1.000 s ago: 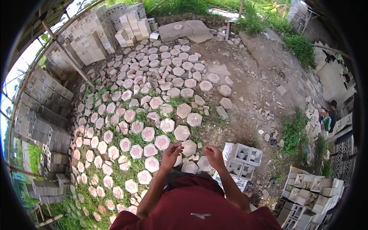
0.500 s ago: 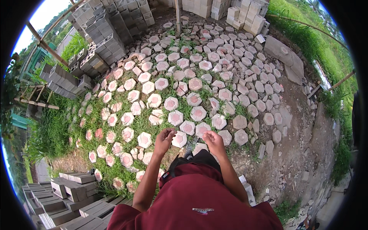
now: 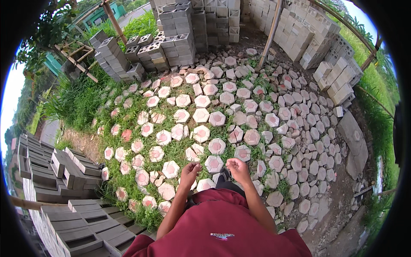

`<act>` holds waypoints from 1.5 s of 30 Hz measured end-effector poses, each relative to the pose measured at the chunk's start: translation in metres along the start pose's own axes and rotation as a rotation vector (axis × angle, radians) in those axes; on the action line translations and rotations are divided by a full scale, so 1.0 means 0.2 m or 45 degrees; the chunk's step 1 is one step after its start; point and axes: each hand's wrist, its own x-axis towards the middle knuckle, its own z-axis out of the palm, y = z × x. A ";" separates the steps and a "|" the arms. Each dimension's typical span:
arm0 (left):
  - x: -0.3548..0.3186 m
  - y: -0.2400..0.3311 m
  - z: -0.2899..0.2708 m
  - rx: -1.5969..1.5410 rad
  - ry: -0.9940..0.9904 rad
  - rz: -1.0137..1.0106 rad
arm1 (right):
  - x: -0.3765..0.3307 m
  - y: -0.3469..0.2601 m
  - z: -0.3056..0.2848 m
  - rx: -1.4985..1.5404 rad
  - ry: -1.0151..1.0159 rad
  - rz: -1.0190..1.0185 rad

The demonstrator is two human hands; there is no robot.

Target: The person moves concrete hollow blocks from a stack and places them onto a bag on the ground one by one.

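Note:
My left hand [image 3: 189,174] is held out in front of my body with its fingers curled in. Nothing shows in it. A short gap to the right, my right hand [image 3: 238,170] is likewise curled, thumb towards the fingertips, and no object is visible in it. Both hands hover above the ground, apart from each other. Beneath and between them lies a hexagonal paver [image 3: 213,163], whitish with a pink centre. Another hexagonal paver [image 3: 242,153] lies just beyond the right hand. A dark shoe [image 3: 223,174] shows between the hands.
Many similar pavers lie across grass, with broken pieces [image 3: 295,124] at right. Hollow grey blocks are stacked at the lower left [image 3: 77,222] and far side [image 3: 177,25]. A wooden pole [image 3: 271,32] stands beyond; a concrete slab [image 3: 353,139] lies right.
My view has turned left and moved forward, so pavers and block stacks sit further right. More of the left block stack shows. Both hands remain raised and curled.

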 end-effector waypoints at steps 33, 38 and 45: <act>2.88 1.38 -0.47 -0.017 0.144 0.264 | 3.10 -0.64 0.48 0.213 -0.109 0.086; 3.13 1.51 -0.60 -0.219 0.244 0.205 | 3.49 -0.62 0.63 0.230 -0.163 0.087; 3.66 1.58 -0.67 -0.272 0.367 0.097 | 4.23 -0.69 0.79 0.207 -0.311 0.072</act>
